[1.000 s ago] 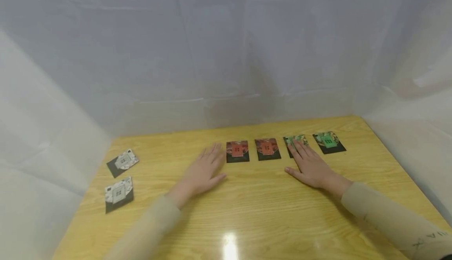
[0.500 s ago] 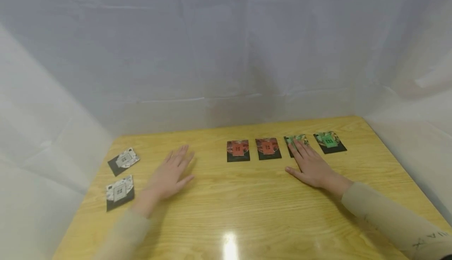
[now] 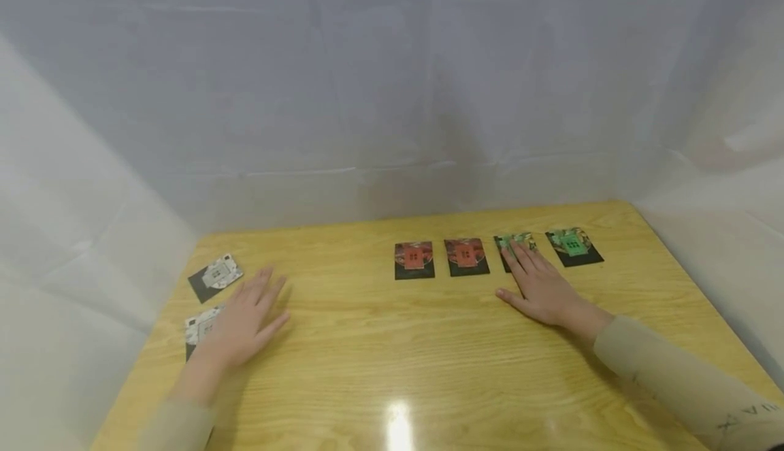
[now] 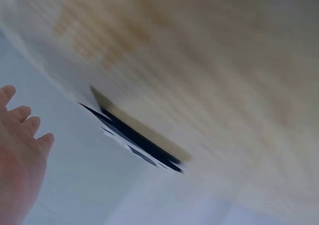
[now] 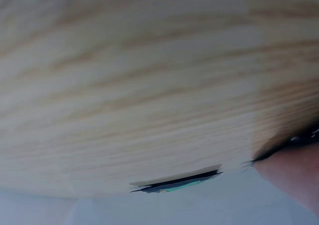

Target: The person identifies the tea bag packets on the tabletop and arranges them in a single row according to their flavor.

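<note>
My left hand [image 3: 239, 325] is over the left side of the table, fingers spread and holding nothing. It partly covers the nearer black-and-white card [image 3: 197, 328] in the head view. Just past its fingertips lies the other black-and-white card [image 3: 216, 277], tilted. In the left wrist view the hand [image 4: 22, 155] appears at the left edge, apart from a dark-edged card [image 4: 134, 145]. My right hand [image 3: 542, 291] rests flat with its fingers on a green-and-black card [image 3: 507, 241], hiding much of it. A second green-and-black card [image 3: 574, 245] lies just to its right.
Two red-and-black cards, one on the left [image 3: 414, 259] and one on the right [image 3: 467, 256], lie side by side near the table's back edge. The wooden table [image 3: 380, 349] is backed by a white sheet [image 3: 306, 97], which also hangs along both sides.
My left hand has moved left, from beside the left red-and-black card to the black-and-white cards, and now overlaps the nearer one. The right hand and the cards have stayed put.
</note>
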Demonstrator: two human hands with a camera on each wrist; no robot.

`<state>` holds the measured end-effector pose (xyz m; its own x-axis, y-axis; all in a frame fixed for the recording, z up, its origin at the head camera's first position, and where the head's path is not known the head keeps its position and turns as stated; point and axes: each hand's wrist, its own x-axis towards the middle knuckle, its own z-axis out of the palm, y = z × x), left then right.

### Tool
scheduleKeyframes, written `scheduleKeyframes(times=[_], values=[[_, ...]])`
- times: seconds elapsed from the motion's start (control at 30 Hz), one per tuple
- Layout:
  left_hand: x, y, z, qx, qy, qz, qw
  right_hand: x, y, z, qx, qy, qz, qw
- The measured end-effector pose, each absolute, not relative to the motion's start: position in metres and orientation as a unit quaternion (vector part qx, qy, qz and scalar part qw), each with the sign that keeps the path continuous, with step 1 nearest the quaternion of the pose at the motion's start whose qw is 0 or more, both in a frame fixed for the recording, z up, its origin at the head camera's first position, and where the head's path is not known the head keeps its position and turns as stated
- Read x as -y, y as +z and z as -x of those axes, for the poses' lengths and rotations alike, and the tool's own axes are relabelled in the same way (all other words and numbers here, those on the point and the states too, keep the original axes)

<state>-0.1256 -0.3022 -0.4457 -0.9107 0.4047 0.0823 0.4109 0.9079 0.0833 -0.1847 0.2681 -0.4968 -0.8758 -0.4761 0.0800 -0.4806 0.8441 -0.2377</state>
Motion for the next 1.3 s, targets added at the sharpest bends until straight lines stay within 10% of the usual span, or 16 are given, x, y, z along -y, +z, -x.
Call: scheduleKeyframes(times=[1.3], values=[[0.362,-0.457,0.055,0.99,-0.069,0.126,-0.01,-0.271,-0.497,0.187,0.961,0.129,-0.245,-0.015]])
